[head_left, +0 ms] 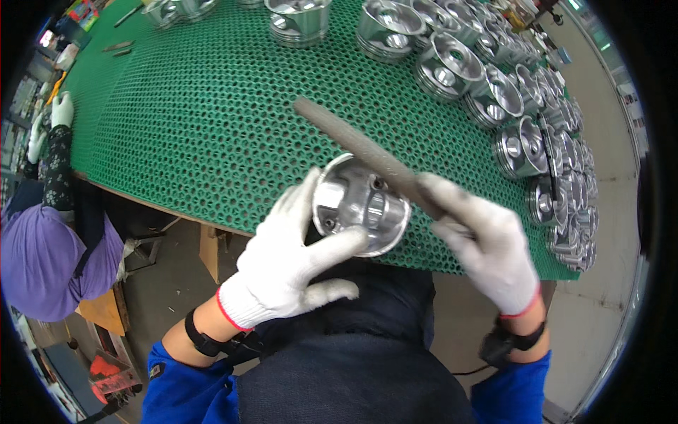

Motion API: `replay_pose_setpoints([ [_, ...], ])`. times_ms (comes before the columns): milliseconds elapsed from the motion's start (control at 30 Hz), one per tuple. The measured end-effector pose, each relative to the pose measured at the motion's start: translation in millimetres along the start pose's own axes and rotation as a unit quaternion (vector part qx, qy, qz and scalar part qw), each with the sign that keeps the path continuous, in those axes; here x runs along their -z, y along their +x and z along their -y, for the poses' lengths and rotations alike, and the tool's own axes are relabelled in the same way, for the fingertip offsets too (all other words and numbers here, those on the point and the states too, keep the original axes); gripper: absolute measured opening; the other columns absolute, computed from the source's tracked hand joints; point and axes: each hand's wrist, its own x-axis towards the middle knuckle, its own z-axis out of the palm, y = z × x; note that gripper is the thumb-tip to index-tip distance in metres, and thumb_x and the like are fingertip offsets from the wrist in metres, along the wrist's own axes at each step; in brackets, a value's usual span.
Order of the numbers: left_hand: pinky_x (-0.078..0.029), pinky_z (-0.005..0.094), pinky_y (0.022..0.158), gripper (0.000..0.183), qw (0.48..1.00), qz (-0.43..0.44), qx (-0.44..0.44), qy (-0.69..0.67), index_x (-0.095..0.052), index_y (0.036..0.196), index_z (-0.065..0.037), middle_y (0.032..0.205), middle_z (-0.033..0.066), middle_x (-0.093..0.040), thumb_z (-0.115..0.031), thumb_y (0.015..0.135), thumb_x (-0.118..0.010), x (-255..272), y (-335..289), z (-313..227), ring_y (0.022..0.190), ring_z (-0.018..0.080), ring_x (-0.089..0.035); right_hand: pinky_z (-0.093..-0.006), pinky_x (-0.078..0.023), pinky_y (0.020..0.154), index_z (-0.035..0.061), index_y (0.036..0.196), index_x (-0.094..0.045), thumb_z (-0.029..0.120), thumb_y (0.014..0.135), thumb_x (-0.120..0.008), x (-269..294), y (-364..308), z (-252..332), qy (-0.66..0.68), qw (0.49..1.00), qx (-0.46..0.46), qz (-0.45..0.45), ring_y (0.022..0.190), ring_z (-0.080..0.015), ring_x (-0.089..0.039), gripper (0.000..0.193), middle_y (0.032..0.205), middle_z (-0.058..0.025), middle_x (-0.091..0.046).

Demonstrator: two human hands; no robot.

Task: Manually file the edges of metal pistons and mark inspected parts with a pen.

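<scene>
My left hand [293, 258], in a white knit glove, grips a shiny metal piston [360, 205] by its side, open underside tilted toward me. In my right hand [487, 240], also white-gloved, is a long grey file [360, 152]. The file lies slanted across the piston's upper rim, its tip pointing up and to the left. Both hands are above the near edge of the table.
A green perforated mat [212, 120] covers the table. Several more metal pistons [494, 99] stand along the far and right sides. A co-worker in a purple top [42, 261] with a white glove [62, 109] is at the left. Some small tools [116, 48] lie at the far left.
</scene>
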Motion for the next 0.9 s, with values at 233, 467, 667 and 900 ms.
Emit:
replay_pose_setpoints([
  [233, -0.044, 0.0549, 0.093, 0.066, 0.997, -0.018, -0.059, -0.041, -0.062, 0.119, -0.028, 0.127, 0.0258, -0.047, -0.032, 0.057, -0.084, -1.1, -0.5, -1.2, 0.11, 0.0464, -0.052, -0.0338, -0.054, 0.066, 0.0154, 0.123, -0.065, 0.007, 0.084, -0.065, 26.3, 52.4, 42.1, -0.109, 0.98, 0.051, 0.157, 0.069, -0.0267, -0.068, 0.041, 0.083, -0.0132, -0.068],
  [467, -0.047, 0.0519, 0.09, 0.069, 0.998, -0.031, -0.045, -0.031, -0.062, 0.12, -0.035, 0.122, 0.0182, -0.05, -0.025, 0.056, -0.083, -2.7, -5.7, 3.0, 0.105, 0.0401, -0.054, -0.0302, -0.056, 0.061, 0.012, 0.123, -0.066, 0.01, 0.086, -0.066, 40.4, 64.8, 51.4, -0.043, 0.968, 0.072, 0.237, 0.066, -0.0193, -0.07, 0.038, 0.079, -0.0104, -0.071],
  [667, -0.049, 0.0481, 0.087, 0.071, 0.997, -0.013, -0.06, -0.05, -0.061, 0.122, -0.038, 0.112, 0.0127, -0.053, -0.022, 0.056, -0.083, -0.7, -1.4, 14.4, 0.101, 0.036, -0.055, -0.0312, -0.055, 0.059, 0.0139, 0.123, -0.066, 0.013, 0.083, -0.07, 5.1, 76.0, 56.5, -0.095, 0.971, 0.094, 0.198, 0.063, -0.0215, -0.068, 0.04, 0.075, -0.0092, -0.069],
  [900, -0.048, 0.0514, 0.09, 0.07, 0.997, 0.001, -0.048, -0.059, -0.062, 0.12, -0.038, 0.119, 0.0167, -0.053, -0.023, 0.056, -0.084, -1.3, -2.9, 8.0, 0.106, 0.0395, -0.056, -0.0304, -0.057, 0.069, 0.0138, 0.12, -0.067, 0.014, 0.086, -0.068, -6.6, 79.5, 50.7, -0.051, 0.977, 0.059, 0.199, 0.076, -0.0225, -0.072, 0.034, 0.088, -0.0102, -0.072],
])
